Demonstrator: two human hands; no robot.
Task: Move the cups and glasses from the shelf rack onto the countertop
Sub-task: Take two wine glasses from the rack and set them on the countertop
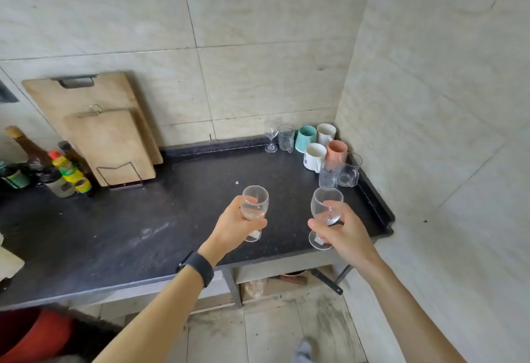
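Holding a clear wine glass (255, 207) by its bowl, the left hand (238, 226) has its fingers wrapped tight around it above the dark countertop (120, 228), and the right hand (342, 232) grips a second wine glass (327, 210) the same way just beside it. Far back in the corner stand another wine glass (271, 134), some clear glass mugs (339, 172) and four cups: teal (306, 139), white (325, 133), peach (337, 151) and a white mug (314, 157). Two wooden cutting boards (100, 127) lean on the wall, with bottles (43, 167) at the left.
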